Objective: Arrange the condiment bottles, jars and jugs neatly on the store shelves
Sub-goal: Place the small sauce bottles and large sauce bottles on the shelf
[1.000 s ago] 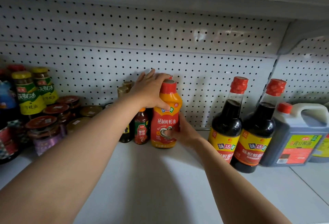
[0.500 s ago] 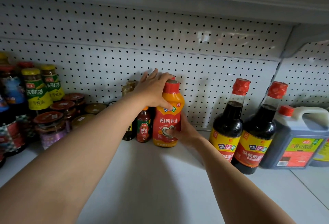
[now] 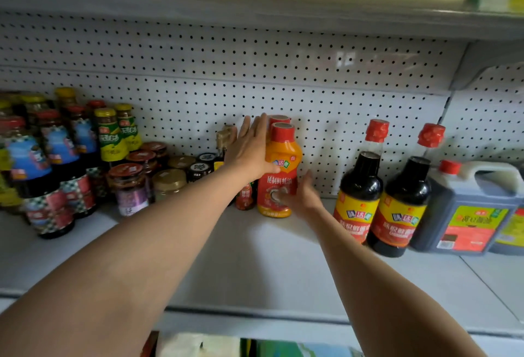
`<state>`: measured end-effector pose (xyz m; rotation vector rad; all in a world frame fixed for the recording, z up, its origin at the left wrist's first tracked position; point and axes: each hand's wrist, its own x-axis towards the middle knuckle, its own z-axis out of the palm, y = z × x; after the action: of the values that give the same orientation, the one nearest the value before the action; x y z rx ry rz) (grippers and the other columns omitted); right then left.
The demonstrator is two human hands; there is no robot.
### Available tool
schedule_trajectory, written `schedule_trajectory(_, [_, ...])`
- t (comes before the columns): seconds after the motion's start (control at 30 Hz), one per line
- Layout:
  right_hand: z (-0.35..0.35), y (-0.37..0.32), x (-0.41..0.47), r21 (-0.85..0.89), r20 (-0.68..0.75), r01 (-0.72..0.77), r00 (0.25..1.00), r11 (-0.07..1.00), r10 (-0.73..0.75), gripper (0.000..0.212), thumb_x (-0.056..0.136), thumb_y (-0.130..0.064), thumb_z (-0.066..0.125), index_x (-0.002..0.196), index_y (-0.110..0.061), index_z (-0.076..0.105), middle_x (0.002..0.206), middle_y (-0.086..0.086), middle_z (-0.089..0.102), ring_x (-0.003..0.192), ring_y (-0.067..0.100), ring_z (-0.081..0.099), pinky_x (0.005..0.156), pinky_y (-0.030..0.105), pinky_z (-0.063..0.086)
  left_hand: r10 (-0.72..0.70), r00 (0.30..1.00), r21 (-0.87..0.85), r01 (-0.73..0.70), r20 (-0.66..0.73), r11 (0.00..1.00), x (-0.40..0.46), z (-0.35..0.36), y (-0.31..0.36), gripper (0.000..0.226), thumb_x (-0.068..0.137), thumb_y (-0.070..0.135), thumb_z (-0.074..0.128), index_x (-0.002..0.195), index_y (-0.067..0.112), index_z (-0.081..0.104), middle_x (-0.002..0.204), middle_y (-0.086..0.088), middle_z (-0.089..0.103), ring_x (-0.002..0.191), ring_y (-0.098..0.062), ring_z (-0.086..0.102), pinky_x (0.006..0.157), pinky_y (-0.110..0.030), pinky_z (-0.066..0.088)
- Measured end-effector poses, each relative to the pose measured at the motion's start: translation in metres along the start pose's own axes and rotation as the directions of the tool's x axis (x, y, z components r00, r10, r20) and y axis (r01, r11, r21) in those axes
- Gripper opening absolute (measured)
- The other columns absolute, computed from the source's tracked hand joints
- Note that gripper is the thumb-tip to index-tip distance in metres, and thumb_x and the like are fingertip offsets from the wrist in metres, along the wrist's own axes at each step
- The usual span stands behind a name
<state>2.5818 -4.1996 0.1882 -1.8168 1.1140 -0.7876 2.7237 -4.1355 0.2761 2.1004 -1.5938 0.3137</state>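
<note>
Orange plastic with a red cap and red label: the oyster-sauce bottle I am working on stands upright at twelve o'clock from me, deep on the white shelf and close to the pegboard back wall. A second red cap shows directly behind it. My left hand lies flat against the bottle's nine o'clock side, fingers straight and together, thumb touching the shoulder, not curled round it. My right hand sits low at the bottle's four o'clock, fingers loosely spread and touching the label near the base; I cannot tell whether it presses. At two o'clock stand two dark soy sauce bottles with red caps, and beyond them a grey jug with a handle. At ten o'clock sit short jars, with taller green-labelled bottles behind them.
</note>
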Motion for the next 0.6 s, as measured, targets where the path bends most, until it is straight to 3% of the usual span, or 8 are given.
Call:
schedule_trajectory(0.07, [0.001, -0.004, -0.017, -0.073, -0.007, -0.025, 1.0, 0.997, 0.025, 0.077, 0.083, -0.028, 0.081, 0.138, -0.012, 0.029, 0.136, 0.011, 0.055, 0.121, 0.03, 0.057, 0.087, 0.036, 0.047, -0.051, 0.999, -0.077, 0.049, -0.013, 0.996, -0.023, -0.007, -0.009, 0.131, 0.067, 0.053, 0.085, 0.158, 0.021, -0.003, 0.167, -0.006, 0.005, 0.153, -0.025, 0.001, 0.12, -0.042, 0.002])
schedule_trajectory(0.2, [0.002, -0.021, -0.056, -0.2, -0.008, -0.04, 0.999, 0.979, 0.039, 0.075, 0.082, -0.033, 0.08, 0.143, -0.014, 0.041, 0.139, 0.01, 0.057, 0.125, 0.03, 0.056, 0.102, 0.039, 0.049, -0.186, 0.982, -0.261, 0.191, 0.04, 0.946, -0.067, -0.02, -0.035, 0.125, 0.067, 0.049, 0.086, 0.158, 0.026, 0.005, 0.164, -0.006, 0.017, 0.149, -0.03, 0.021, 0.12, -0.046, 0.025])
schedule_trajectory(0.3, [0.006, -0.033, -0.088, -0.197, 0.032, -0.03, 0.999, 0.98, 0.037, 0.065, 0.084, -0.028, 0.079, 0.141, -0.021, 0.051, 0.136, 0.006, 0.061, 0.112, 0.019, 0.058, 0.088, 0.025, 0.044, -0.267, 0.954, -0.346, 0.299, 0.138, 0.889, -0.103, -0.025, -0.056, 0.121, 0.067, 0.045, 0.088, 0.158, 0.022, 0.011, 0.161, -0.006, 0.028, 0.144, -0.028, 0.033, 0.115, -0.043, 0.034])
schedule_trajectory(0.37, [0.014, -0.04, -0.111, -0.231, 0.044, -0.025, 0.998, 0.973, 0.036, 0.064, 0.086, -0.029, 0.078, 0.142, -0.02, 0.05, 0.136, 0.006, 0.059, 0.115, 0.021, 0.057, 0.084, 0.022, 0.039, -0.298, 0.929, -0.44, 0.368, 0.221, 0.819, -0.13, -0.028, -0.073, 0.116, 0.067, 0.04, 0.089, 0.156, 0.019, 0.019, 0.157, -0.007, 0.036, 0.139, -0.027, 0.04, 0.112, -0.038, 0.036])
schedule_trajectory(0.43, [0.027, -0.049, -0.136, -0.302, 0.059, -0.004, 0.998, 0.953, 0.022, 0.067, 0.086, -0.033, 0.077, 0.145, -0.02, 0.048, 0.14, 0.008, 0.056, 0.125, 0.027, 0.055, 0.09, 0.026, 0.043, -0.31, 0.905, -0.494, 0.42, 0.292, 0.761, -0.16, -0.034, -0.094, 0.108, 0.066, 0.04, 0.09, 0.152, 0.019, 0.029, 0.151, -0.007, 0.043, 0.132, -0.027, 0.046, 0.106, -0.036, 0.041])
schedule_trajectory(0.5, [0.046, -0.059, -0.16, -0.329, 0.079, 0.006, 0.997, 0.944, 0.021, 0.072, 0.086, -0.032, 0.079, 0.147, -0.02, 0.045, 0.145, 0.011, 0.052, 0.129, 0.031, 0.051, 0.098, 0.033, 0.046, -0.327, 0.885, -0.496, 0.459, 0.332, 0.737, -0.191, -0.042, -0.117, 0.105, 0.064, 0.043, 0.09, 0.15, 0.019, 0.033, 0.149, -0.008, 0.043, 0.13, -0.027, 0.046, 0.099, -0.033, 0.043])
schedule_trajectory(0.6, [0.08, -0.075, -0.199, -0.294, 0.111, 0.002, 0.993, 0.956, 0.032, 0.073, 0.083, -0.027, 0.082, 0.146, -0.023, 0.046, 0.148, 0.015, 0.048, 0.131, 0.028, 0.051, 0.097, 0.031, 0.045, -0.364, 0.865, -0.461, 0.495, 0.346, 0.736, -0.238, -0.058, -0.154, 0.096, 0.065, 0.043, 0.09, 0.144, 0.019, 0.041, 0.145, -0.007, 0.046, 0.119, -0.024, 0.05, 0.09, -0.032, 0.047])
